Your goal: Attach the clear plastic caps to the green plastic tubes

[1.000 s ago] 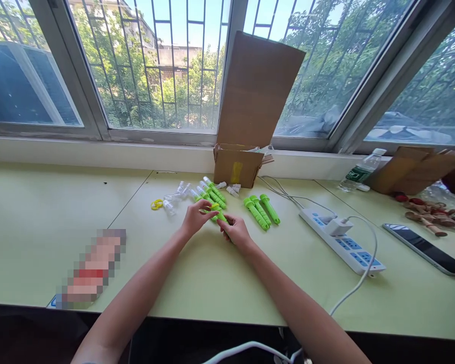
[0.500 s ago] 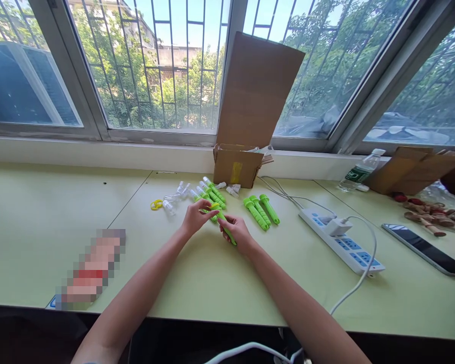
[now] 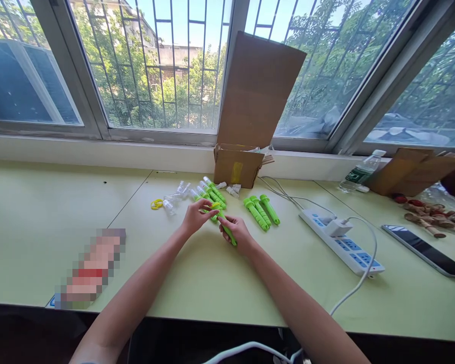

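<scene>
My right hand (image 3: 239,232) is closed around a green plastic handle (image 3: 230,237), which slants up to the left. At its upper end, my left hand (image 3: 194,217) pinches a small yellow ring (image 3: 215,206); whether the ring is seated on the handle I cannot tell. Just beyond my fingers lie several green handles with clear tips (image 3: 212,191), partly hidden by my left hand. Loose clear plastic caps (image 3: 169,206) and yellow rings (image 3: 156,204) are to the left of that hand. On the right lie three green handles without clear tips (image 3: 257,212).
An open cardboard box (image 3: 235,167) stands against the window sill, with white pieces (image 3: 233,191) before it. A power strip (image 3: 341,240) with a plugged-in charger and cables lies to the right. Farther right are a phone (image 3: 426,250), a water bottle (image 3: 360,172) and wooden pieces (image 3: 428,217).
</scene>
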`<state>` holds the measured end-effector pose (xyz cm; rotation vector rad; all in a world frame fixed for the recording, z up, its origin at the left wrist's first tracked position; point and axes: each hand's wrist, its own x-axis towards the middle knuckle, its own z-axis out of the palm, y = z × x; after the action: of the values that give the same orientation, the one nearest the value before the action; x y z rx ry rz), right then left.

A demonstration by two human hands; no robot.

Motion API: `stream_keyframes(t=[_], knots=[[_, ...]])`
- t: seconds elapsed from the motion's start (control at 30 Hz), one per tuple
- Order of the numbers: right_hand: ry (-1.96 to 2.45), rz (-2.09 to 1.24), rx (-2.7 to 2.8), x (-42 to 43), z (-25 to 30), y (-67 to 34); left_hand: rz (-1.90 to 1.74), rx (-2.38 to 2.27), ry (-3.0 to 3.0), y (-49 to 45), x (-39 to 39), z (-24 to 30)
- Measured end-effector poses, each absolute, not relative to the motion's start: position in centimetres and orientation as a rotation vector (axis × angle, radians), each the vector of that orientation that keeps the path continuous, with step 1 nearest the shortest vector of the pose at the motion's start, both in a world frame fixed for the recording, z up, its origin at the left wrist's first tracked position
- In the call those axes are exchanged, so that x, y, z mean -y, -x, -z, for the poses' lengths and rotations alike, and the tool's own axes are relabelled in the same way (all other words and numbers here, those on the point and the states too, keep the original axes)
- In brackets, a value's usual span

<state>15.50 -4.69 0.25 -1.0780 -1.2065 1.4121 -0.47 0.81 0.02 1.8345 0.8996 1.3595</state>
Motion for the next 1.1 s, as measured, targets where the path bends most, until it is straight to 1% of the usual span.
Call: stream_keyframes(t=[0.7,0.93,1.1], knots=[[1.109,-1.457,1.323,4.83,-0.23,-15.41,-1.362,-0.939,-1.776,0.72,-0.57,-0.01],[1.263,-1.367,1.295,4.98,-0.36,-15.28,-1.372,-0.962,-1.807,0.44,-0.40,0.41],[1.280,-1.296,1.234,4.94,-0.07,-14.94,-1.366,-0.962,-1.817,0.48,-0.42,0.36]])
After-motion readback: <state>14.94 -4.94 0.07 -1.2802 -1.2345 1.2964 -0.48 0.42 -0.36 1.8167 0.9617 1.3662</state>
